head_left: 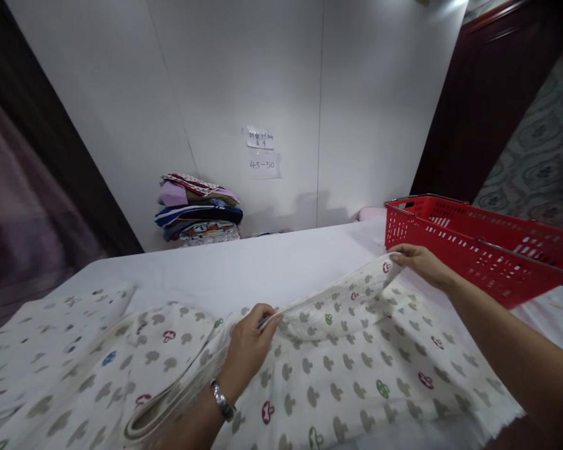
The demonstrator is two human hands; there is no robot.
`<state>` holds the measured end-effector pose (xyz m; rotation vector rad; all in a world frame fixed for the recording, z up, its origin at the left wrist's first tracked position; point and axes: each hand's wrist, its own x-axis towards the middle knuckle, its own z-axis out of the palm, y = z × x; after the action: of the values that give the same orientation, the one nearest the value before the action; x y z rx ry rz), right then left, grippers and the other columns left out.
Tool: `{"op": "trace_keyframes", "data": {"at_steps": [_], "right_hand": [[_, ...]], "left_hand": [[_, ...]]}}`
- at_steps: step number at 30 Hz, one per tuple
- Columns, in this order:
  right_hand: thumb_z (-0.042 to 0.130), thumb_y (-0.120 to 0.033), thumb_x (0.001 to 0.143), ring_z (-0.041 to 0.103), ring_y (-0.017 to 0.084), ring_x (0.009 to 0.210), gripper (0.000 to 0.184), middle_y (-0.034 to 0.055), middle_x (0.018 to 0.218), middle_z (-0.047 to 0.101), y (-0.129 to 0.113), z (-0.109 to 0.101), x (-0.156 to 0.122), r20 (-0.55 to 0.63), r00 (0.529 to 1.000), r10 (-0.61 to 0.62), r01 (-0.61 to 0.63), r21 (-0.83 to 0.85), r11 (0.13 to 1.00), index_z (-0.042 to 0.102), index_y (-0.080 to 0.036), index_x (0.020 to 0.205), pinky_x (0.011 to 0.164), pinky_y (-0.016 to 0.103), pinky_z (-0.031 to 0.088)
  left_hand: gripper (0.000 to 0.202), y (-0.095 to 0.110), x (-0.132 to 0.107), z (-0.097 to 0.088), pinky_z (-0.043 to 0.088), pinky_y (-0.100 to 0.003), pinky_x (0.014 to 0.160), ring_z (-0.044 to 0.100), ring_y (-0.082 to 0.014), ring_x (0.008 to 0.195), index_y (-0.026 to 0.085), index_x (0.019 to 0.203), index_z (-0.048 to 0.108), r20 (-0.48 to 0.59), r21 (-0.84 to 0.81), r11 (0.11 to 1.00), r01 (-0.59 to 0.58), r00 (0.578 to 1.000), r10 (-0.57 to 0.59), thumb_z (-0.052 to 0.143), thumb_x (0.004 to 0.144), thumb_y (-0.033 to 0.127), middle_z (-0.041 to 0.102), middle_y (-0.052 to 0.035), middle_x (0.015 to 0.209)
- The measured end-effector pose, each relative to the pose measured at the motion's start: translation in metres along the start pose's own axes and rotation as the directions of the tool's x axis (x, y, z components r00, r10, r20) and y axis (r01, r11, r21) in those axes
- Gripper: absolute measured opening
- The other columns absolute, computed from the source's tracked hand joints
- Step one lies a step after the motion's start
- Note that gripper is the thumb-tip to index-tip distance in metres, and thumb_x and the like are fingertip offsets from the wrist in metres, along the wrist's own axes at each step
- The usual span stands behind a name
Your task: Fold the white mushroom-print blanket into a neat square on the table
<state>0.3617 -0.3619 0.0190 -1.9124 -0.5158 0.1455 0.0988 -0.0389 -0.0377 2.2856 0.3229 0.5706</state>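
Observation:
A white cloth point(328, 362) printed with grey, red and green mushrooms is spread over the table in front of me. My left hand point(256, 331), with a silver bracelet at the wrist, pinches the cloth's upper edge near the middle. At the right, my right hand point(415, 259) grips a corner of the same edge, lifted off the table. The edge runs taut between both hands. Left of my left wrist the cloth lies in a thick, rounded fold. Beside it at far left lies a white cloth with small scattered marks point(51, 337).
A red plastic basket point(455, 250) with metal handles stands at the right, close to my right hand. A stack of folded fabrics point(199, 209) is against the wall at the back left. Paper labels point(263, 164) hang on the wall. The white tabletop point(206, 275) reaches the wall.

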Motion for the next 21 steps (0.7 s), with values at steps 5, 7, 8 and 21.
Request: {"op": "trace_keyframes", "data": {"at_steps": [5, 7, 8, 21], "right_hand": [[0.071, -0.053, 0.055, 0.058, 0.021, 0.076, 0.045, 0.0027, 0.082, 0.067, -0.001, -0.002, 0.0, 0.091, 0.995, 0.044, -0.038, -0.07, 0.997, 0.067, -0.022, 0.087, 0.074, 0.034, 0.045], [0.07, -0.051, 0.058, 0.058, 0.02, 0.073, 0.038, 0.0025, 0.078, 0.067, -0.001, -0.003, 0.0, 0.147, 0.988, 0.038, -0.026, -0.08, 0.996, 0.068, -0.021, 0.081, 0.072, 0.033, 0.045], [0.07, -0.05, 0.059, 0.058, 0.019, 0.071, 0.035, 0.0023, 0.076, 0.066, -0.001, -0.004, 0.0, 0.17, 0.985, 0.032, -0.019, -0.08, 0.997, 0.067, -0.02, 0.078, 0.07, 0.032, 0.045], [0.07, -0.058, 0.054, 0.056, 0.017, 0.065, 0.046, 0.0029, 0.07, 0.063, -0.005, -0.013, -0.01, 0.072, 0.997, 0.018, -0.016, -0.03, 0.999, 0.061, -0.019, 0.077, 0.064, 0.031, 0.044]], "left_hand": [[0.026, -0.007, 0.003, 0.003, 0.043, -0.029, 0.077, 0.058, -0.0172, 0.087, 0.024, 0.1, 0.059, 0.021, 0.004, 1.0, -0.001, 1.0, 0.001, 0.046, 0.083, 0.039, 0.064, -0.0011, 0.094], [0.023, -0.008, 0.004, 0.003, 0.042, -0.03, 0.079, 0.057, -0.0175, 0.088, 0.024, 0.092, 0.061, 0.082, 0.05, 0.999, -0.021, 0.996, 0.017, 0.044, 0.083, 0.036, 0.063, -0.0014, 0.093], [0.021, -0.008, 0.005, 0.003, 0.041, -0.03, 0.077, 0.056, -0.0176, 0.086, 0.023, 0.086, 0.061, 0.11, 0.076, 0.997, -0.028, 0.994, 0.02, 0.043, 0.083, 0.035, 0.063, -0.0016, 0.089], [0.025, 0.018, 0.004, -0.006, 0.034, -0.025, 0.062, 0.051, -0.0144, 0.067, 0.02, 0.067, 0.053, 0.132, 0.093, 0.995, -0.019, 0.991, 0.007, 0.046, 0.08, 0.041, 0.057, 0.0014, 0.069]]}}
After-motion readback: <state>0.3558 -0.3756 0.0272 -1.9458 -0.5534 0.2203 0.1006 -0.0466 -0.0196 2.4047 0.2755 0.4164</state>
